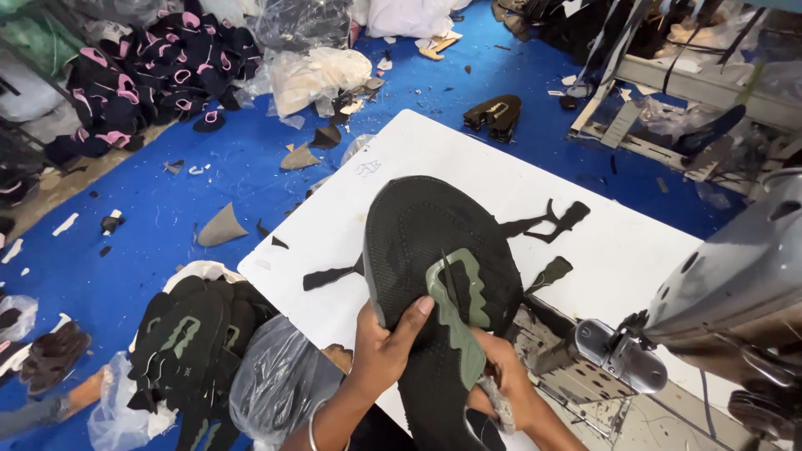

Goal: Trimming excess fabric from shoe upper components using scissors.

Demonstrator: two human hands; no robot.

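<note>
- Holding a dark knit shoe upper [434, 242] above the near edge of the white surface [635, 250], both hands grip it from below.
- The left hand [380, 347] clamps the upper's lower left edge, its fingers [415, 316] pressed together around the fabric, thumb lying on top.
- The right hand [505, 376] pinches the lower end of an olive-green overlay piece [459, 305] that lies on the upper; a small tool sits in this hand, too blurred to tell its kind.
- Black cut scraps [547, 221] lie on the surface just beyond the upper.
- A grey sewing machine head [735, 284] stands at the right, near the right hand.
- A pile of matching dark uppers with green overlays [188, 334] rests on the blue floor [150, 209], to the left, beside a clear plastic bag [280, 380].
</note>
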